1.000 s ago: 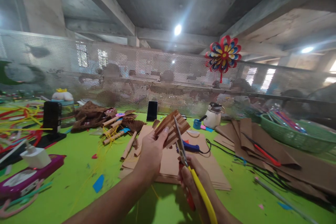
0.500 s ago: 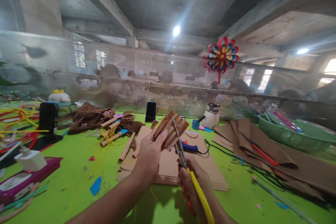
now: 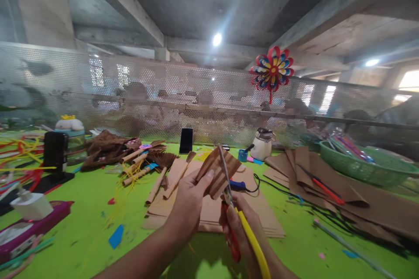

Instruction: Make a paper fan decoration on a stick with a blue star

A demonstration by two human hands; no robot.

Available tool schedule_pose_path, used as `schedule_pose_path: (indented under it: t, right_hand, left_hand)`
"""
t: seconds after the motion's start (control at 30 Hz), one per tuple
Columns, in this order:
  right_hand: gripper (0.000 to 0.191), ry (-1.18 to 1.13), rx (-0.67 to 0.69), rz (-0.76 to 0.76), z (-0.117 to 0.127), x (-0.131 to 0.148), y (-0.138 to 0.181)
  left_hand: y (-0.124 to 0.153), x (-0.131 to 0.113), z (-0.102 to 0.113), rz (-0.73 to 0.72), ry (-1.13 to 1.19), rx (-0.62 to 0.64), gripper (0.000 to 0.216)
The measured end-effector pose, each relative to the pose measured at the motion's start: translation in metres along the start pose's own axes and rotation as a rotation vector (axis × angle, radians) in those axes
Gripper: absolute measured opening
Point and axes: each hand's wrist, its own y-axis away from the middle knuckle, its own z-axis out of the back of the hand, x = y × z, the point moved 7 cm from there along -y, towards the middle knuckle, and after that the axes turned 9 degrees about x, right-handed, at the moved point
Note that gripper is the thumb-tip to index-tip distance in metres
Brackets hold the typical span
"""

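Observation:
A pleated piece of brown paper (image 3: 212, 166) is pinched in my left hand (image 3: 188, 202), thumb lying on top of its folds. My right hand (image 3: 244, 218) grips scissors (image 3: 250, 239) with yellow and red handles. Their blades point up and away, lying across the right part of the pleated paper. Below both hands rests a stack of flat brown paper sheets (image 3: 262, 218). Just beyond the scissors, a blue-handled tool (image 3: 238, 185) with a black cord lies on that stack.
Rolled paper tubes (image 3: 135, 174) and a pleated fan lie left of the stack. Folded brown paper (image 3: 347, 209), a red-handled tool (image 3: 327, 189) and a green basket (image 3: 366, 168) occupy the right. A phone (image 3: 186, 140) stands behind. At left is a purple power strip (image 3: 59, 213).
The scissors' handles have spread further apart, the red one swinging left. The pleated paper has shifted slightly right and down in my left hand. The whole view has moved a little.

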Motion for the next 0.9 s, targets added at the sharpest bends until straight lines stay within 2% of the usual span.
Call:
schedule_pose_path:
  t: [0.57, 0.9]
  right_hand:
    - [0.045, -0.084, 0.002, -0.042, -0.0018, -0.0053, 0.0008]
    - [0.044, -0.102, -0.032, -0.047, -0.0018, -0.0083, 0.0030]
  left_hand:
    - [-0.0013, 0.0084, 0.0013, 0.036, 0.068, 0.067, 0.015]
    - [0.0023, 0.0087, 0.0002, 0.100, 0.136, 0.009, 0.013]
